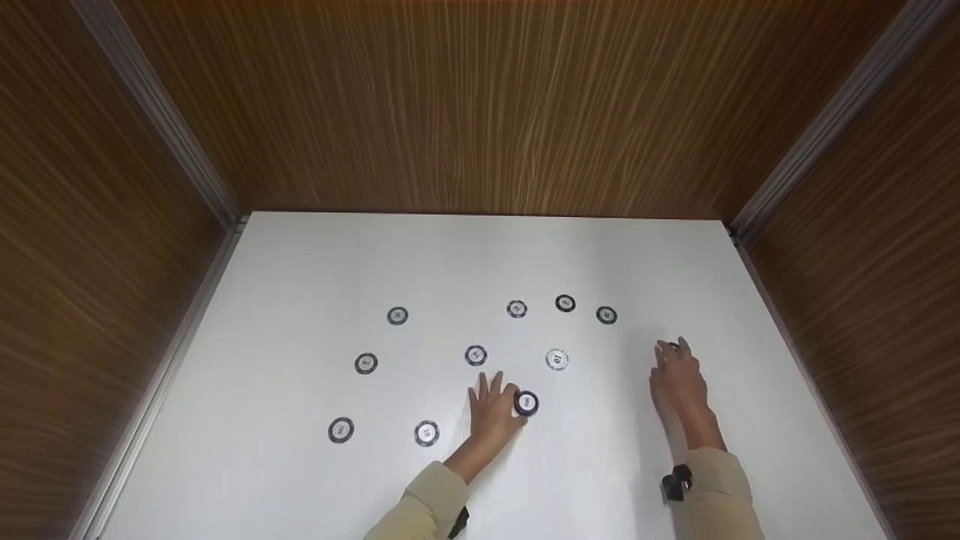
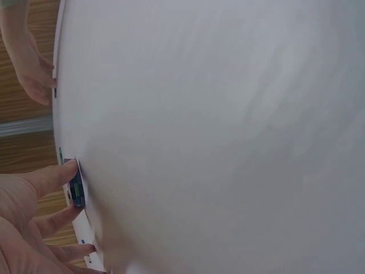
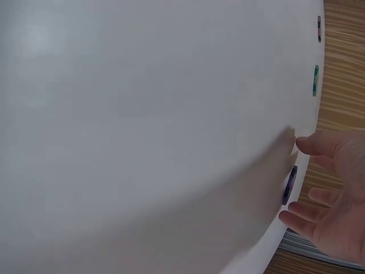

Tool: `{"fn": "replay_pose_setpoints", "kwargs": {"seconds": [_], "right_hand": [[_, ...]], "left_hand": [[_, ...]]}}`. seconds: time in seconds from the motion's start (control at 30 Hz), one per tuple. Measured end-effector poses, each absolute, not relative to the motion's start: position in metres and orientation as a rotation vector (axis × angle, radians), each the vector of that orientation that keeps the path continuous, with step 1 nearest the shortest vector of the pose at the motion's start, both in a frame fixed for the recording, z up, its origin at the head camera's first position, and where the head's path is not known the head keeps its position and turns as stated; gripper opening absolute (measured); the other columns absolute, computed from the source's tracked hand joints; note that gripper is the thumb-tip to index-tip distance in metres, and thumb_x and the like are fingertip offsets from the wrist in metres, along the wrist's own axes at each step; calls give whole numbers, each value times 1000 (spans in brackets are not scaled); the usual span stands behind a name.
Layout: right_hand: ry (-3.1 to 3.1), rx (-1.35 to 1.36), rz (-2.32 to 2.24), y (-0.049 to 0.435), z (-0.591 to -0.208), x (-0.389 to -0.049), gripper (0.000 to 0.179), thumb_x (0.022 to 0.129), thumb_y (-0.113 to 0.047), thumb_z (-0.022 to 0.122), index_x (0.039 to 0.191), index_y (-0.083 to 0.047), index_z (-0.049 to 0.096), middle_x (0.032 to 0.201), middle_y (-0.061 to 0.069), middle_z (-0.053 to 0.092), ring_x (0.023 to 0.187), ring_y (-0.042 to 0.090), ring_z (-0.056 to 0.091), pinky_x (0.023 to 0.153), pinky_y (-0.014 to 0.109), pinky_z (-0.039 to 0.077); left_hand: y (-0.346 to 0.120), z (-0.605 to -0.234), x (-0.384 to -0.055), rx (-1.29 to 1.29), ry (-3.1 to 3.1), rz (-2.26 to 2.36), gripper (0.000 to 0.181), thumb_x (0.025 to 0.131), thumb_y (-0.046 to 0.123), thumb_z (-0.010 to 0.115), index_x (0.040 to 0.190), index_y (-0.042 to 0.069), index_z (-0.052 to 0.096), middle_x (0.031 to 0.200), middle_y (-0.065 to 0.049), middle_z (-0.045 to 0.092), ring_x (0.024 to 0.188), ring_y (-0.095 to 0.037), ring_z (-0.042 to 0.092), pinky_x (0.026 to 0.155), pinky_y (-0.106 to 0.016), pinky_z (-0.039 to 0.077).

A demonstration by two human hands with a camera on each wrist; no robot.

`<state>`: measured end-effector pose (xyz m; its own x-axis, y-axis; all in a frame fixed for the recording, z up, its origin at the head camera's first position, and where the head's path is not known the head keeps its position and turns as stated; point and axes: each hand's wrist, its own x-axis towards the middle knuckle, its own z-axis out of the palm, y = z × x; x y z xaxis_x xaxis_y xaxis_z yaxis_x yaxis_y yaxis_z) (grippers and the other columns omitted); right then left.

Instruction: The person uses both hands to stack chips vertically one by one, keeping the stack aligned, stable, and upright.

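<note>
Near the middle of the white table, my left hand (image 1: pixel 493 418) pinches a short stack of poker chips (image 1: pixel 526 403) between thumb and finger, its other fingers spread. The stack's edge shows dark layers with some green in the left wrist view. Farther right, my right hand (image 1: pixel 681 381) reaches over a single purple chip (image 3: pixel 290 185). That chip lies between the thumb and fingers, with a gap on both sides in the right wrist view. In the head view the fingers mostly hide it. A white-faced chip (image 1: pixel 557 360) and a dark-rimmed chip (image 1: pixel 476 355) lie beyond the left hand.
Several more chips lie singly: a chip (image 1: pixel 427 433) left of the left hand, a chip (image 1: pixel 341 430) farther left, and a chip (image 1: pixel 607 315) towards the back. Wood-grain panels (image 1: pixel 480 112) stand behind and on both sides of the table (image 1: pixel 262 300).
</note>
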<state>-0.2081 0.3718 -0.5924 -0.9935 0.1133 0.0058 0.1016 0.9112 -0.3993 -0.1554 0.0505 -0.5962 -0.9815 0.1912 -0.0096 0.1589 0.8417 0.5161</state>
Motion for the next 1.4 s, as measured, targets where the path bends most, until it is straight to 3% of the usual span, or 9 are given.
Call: {"fn": "replay_pose_setpoints", "kwargs": {"seconds": [0.23,0.43,0.77,0.93,1.4], "right_hand": [[-3052,-190,729,376,-592,-215,37,96,-10,41,132,-1,44,139,31,26,122,51,28,91,62,34],[-2986,-146,679,376,-593,-214,33,94,-7,44,126,2,50,132,32,34,120,51,31,91,62,34],[-2991,-181,688,388,-596,-215,45,91,-9,47,133,5,39,142,34,13,126,56,10,99,65,16],[-3008,-209,716,394,-598,-218,44,93,-10,44,134,4,37,141,36,15,125,56,14,96,66,21],[-2925,-137,636,393,-599,-219,32,90,-2,48,121,5,53,120,30,47,109,49,42,85,59,39]], "left_hand": [[51,-596,-157,260,2950,819,41,69,25,79,102,9,61,134,-19,42,129,-45,23,101,-62,17],[51,-597,-156,274,2967,817,41,68,25,79,101,8,61,133,-20,42,128,-46,25,100,-62,20],[51,-598,-155,292,2954,882,40,68,24,79,101,9,62,134,-21,41,128,-47,23,100,-63,17],[50,-597,-155,298,2967,863,42,68,25,79,103,9,62,134,-20,41,128,-47,23,100,-63,17],[50,-598,-155,294,2981,858,40,67,24,80,100,8,62,133,-20,42,127,-47,25,100,-63,19]]}}
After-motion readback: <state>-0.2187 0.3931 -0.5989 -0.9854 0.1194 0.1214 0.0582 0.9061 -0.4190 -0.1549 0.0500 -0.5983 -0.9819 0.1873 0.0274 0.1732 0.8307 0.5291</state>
